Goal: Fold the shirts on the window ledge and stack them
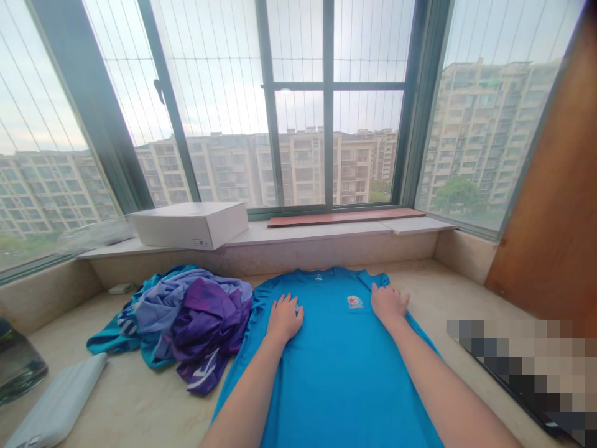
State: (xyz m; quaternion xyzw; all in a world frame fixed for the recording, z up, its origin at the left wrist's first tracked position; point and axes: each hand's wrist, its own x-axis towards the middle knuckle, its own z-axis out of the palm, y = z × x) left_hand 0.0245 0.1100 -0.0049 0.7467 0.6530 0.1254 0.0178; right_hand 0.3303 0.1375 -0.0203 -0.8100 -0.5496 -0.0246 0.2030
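Observation:
A blue T-shirt (pixel 326 367) with a round neckline lies spread out in front of me, its collar toward the window. A small white and red badge (pixel 355 302) sits on its chest. My left hand (pixel 285 318) rests on the shirt's left chest, fingers stretched out, partly covering a small mark. At the opposite shoulder, my right hand (pixel 390 303) lies by the sleeve edge with its fingers apart and slightly bent. The left sleeve is bunched in wrinkles. Beside the shirt is a crumpled heap of clothes (pixel 209 308) in purple, lavender and teal.
A white box (pixel 191 225) and a reddish board (pixel 345 217) rest on the window ledge. A pale, flat padded item (pixel 60 398) and a clear container (pixel 18 364) are at the left. A dark-edged, pixelated object (pixel 522 379) lies right, below a wooden panel (pixel 545 186).

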